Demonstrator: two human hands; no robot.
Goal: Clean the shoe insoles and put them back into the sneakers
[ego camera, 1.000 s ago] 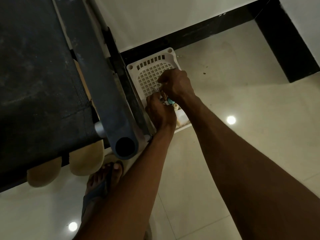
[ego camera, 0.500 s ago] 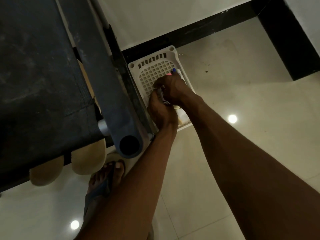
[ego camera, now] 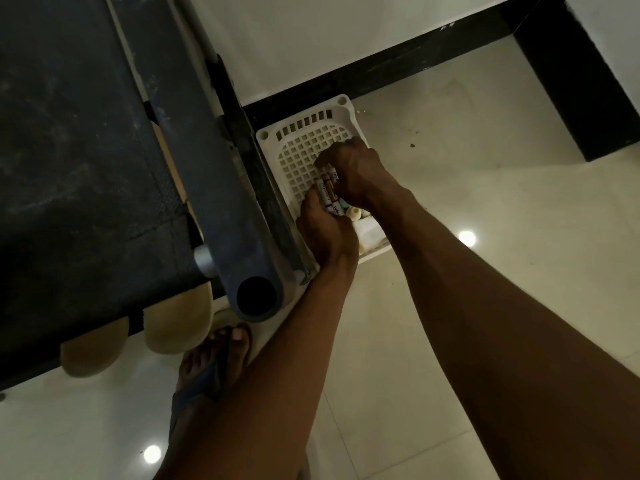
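A white lattice basket (ego camera: 304,135) stands on the floor against the dark skirting. Both my hands reach into it. My left hand (ego camera: 325,233) and my right hand (ego camera: 353,174) together grip a bundle of thin labelled tubes or markers (ego camera: 329,194), held lengthwise between them. A blue tip (ego camera: 347,141) pokes out past my right hand's knuckles. Two beige insoles (ego camera: 176,323) stick out from under the dark treadmill deck at the lower left. No sneakers are in view.
A treadmill deck (ego camera: 79,174) and its grey side rail (ego camera: 221,209) fill the left side, right beside the basket. My sandalled foot (ego camera: 214,362) stands on the glossy tiled floor (ego camera: 485,202). Small pale items (ego camera: 356,213) lie in the basket's near end.
My right hand slid further into the basket and the bundle of tubes now shows between both hands. The left hand stayed almost in place.
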